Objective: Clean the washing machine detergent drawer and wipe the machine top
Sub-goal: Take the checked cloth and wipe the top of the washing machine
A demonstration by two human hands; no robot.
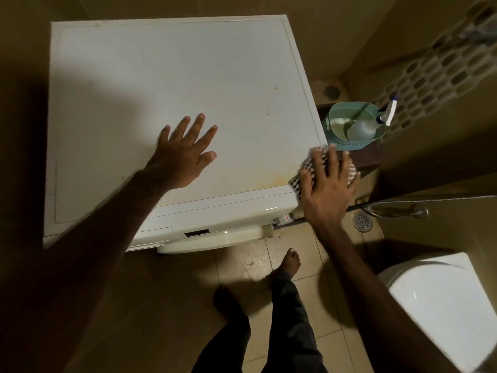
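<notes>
On top of the washing machine [161, 90] my left hand [185, 154] lies flat, fingers spread and straight, holding nothing; it only steadies me against the white lid. My right hand [326, 181] presses a checked cloth [309, 168] at the front right corner of the lid, where the cloth hangs a little over the edge. The fingers are spread and mostly straight over the cloth, so I push it more than I grip it.

I judge that I am in the wiping step, at the edge of the top. A yellowish stain [279, 180] sits just beside the cloth, near the front edge, and some small brown spots [271, 100] are farther back. The next move, I think, calls for firm pressure over this stain, then long strokes toward the back.

The detergent drawer [154, 234] is at the front left of the machine, below my left arm, and it looks closed.

Beside the machine on the right stands a green basket [332, 122]. Inside it a spray bottle [369, 125] leans with its nozzle up, and something pale lies near it; I cannot tell what.
</notes>
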